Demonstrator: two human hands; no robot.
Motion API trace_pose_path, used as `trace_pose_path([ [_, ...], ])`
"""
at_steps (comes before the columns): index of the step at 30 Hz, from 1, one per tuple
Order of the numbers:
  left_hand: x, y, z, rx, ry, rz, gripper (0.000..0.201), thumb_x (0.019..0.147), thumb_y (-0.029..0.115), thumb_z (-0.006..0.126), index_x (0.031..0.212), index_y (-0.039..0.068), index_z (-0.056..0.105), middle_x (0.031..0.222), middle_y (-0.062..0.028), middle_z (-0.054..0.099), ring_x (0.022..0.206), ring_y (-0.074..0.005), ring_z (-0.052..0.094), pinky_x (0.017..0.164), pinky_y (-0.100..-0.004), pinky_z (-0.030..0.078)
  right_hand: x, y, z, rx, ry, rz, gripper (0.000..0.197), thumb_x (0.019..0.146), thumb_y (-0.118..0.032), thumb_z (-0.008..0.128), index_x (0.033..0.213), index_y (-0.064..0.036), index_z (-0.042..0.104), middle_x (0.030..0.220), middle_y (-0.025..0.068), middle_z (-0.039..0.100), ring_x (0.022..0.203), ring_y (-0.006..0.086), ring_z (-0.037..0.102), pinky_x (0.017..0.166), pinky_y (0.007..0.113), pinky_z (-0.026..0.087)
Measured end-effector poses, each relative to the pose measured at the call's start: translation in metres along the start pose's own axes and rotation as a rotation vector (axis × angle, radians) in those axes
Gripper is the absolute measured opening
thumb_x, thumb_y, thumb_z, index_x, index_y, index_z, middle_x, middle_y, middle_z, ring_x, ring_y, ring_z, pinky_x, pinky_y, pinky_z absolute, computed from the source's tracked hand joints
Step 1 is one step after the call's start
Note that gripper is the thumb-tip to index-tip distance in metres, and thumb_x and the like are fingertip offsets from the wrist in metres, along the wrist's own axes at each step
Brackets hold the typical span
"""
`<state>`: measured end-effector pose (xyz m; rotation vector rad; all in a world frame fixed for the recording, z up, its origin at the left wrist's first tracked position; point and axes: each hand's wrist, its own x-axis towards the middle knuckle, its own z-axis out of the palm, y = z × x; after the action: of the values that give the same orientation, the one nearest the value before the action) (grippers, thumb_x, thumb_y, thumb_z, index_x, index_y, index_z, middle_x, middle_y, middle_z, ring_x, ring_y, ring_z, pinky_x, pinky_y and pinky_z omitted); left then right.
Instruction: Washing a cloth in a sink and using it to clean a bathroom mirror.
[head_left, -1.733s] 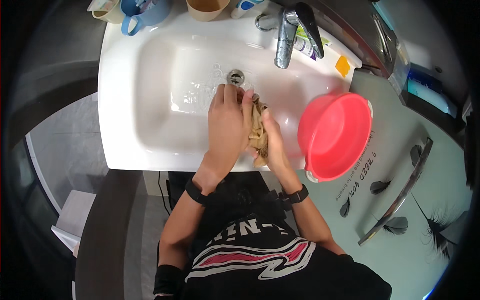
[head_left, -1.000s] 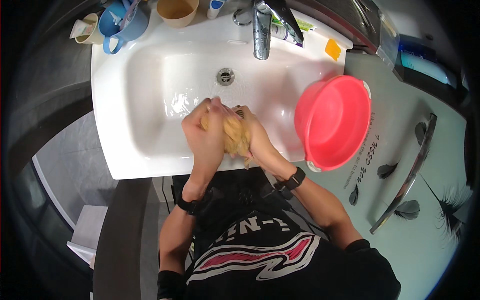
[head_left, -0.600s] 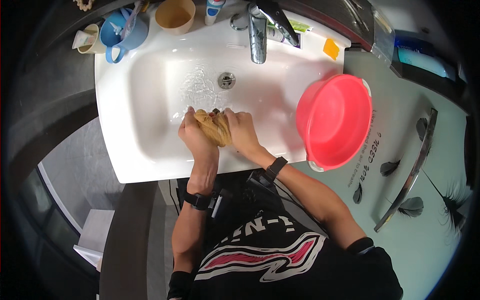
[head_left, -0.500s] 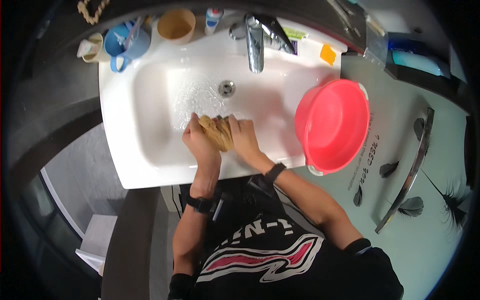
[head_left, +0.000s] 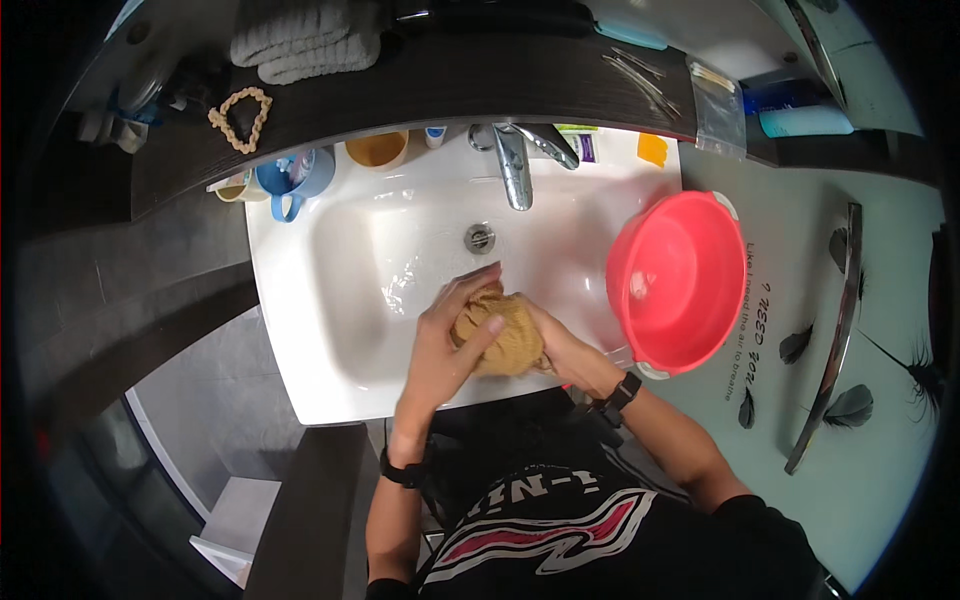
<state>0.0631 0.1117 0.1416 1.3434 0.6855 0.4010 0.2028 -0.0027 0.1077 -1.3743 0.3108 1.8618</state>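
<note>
A wet, tan-brown cloth [head_left: 512,340] is bunched into a rounded wad over the near part of the white sink [head_left: 350,350]. My left hand [head_left: 445,345] wraps its left side, thumb lying across the top and fingers round the far edge. On the other side my right hand [head_left: 568,352] grips the bundle; most of its fingers are hidden behind the cloth. Beyond the hands are the round drain [head_left: 480,238] and the chrome faucet [head_left: 515,175].
A pink basin [head_left: 680,285] stands at the sink's right side. Along the back rim are a blue mug [head_left: 305,175], a tan cup [head_left: 378,150] and a yellow-orange piece [head_left: 652,150]. A dark shelf [head_left: 450,85] above carries folded grey towels [head_left: 305,40] and a beaded loop [head_left: 240,120].
The cloth has gone from a narrow, squeezed shape to a rounder bundle held nearer me. My left thumb now lies over it. The view has shifted, showing more of the shelf.
</note>
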Motion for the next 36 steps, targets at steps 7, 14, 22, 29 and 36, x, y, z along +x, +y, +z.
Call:
trace_pose_path([
  [7, -0.006, -0.017, 0.009, -0.292, 0.023, 0.095, 0.02, 0.093, 0.015, 0.063, 0.098, -0.004, 0.069, 0.096, -0.0138, 0.073, 0.102, -0.0253, 0.066, 0.106, -0.0392, 0.041, 0.0, 0.016, 0.04, 0.225, 0.034, -0.08, 0.039, 0.103, -0.041, 0.039, 0.113, -0.0098, 0.06, 0.085, -0.0005, 0.065, 0.072, 0.0118, 0.068, 0.059, 0.029, 0.053],
  [14, -0.013, -0.032, 0.031, -0.49, 0.625, -0.149, 0.042, 0.104, 0.025, 0.048, 0.07, 0.002, 0.056, 0.068, -0.0097, 0.061, 0.066, -0.0178, 0.058, 0.069, -0.0337, 0.05, 0.042, 0.039, 0.021, -0.797, 0.217, -1.04, 0.024, 0.087, -0.015, 0.056, 0.096, 0.0074, 0.062, 0.087, 0.027, 0.066, 0.079, 0.0427, 0.065, 0.069, 0.047, 0.052],
  [22, 0.003, -0.05, 0.02, -0.711, 0.941, -0.262, 0.036, 0.103, 0.025, 0.048, 0.076, 0.003, 0.055, 0.07, -0.0083, 0.06, 0.062, -0.0195, 0.057, 0.065, -0.0345, 0.05, 0.068, 0.011, 0.03, -1.15, 0.234, -0.969, 0.039, 0.101, -0.023, 0.045, 0.083, 0.0054, 0.063, 0.08, 0.0285, 0.065, 0.076, 0.0453, 0.064, 0.069, 0.05, 0.051],
  [29, -0.001, -0.039, 0.017, -0.905, 1.028, -0.194, 0.032, 0.103, 0.025, 0.046, 0.084, 0.001, 0.054, 0.072, -0.0074, 0.057, 0.071, -0.0189, 0.06, 0.067, -0.0332, 0.051, 0.058, 0.004, 0.045, -1.164, 0.313, -1.166, 0.042, 0.104, -0.024, 0.041, 0.079, 0.0017, 0.064, 0.075, 0.0274, 0.064, 0.071, 0.0444, 0.064, 0.065, 0.052, 0.05],
  [36, -0.017, -0.014, 0.007, -0.747, 0.837, -0.092, 0.035, 0.106, 0.029, 0.044, 0.092, 0.0, 0.057, 0.091, -0.0153, 0.068, 0.09, -0.0253, 0.065, 0.089, -0.0394, 0.051, 0.022, 0.0, 0.055, -1.119, 0.208, -1.293, 0.039, 0.106, -0.024, 0.038, 0.089, 0.0013, 0.062, 0.076, 0.0283, 0.063, 0.072, 0.0444, 0.065, 0.063, 0.05, 0.05],
])
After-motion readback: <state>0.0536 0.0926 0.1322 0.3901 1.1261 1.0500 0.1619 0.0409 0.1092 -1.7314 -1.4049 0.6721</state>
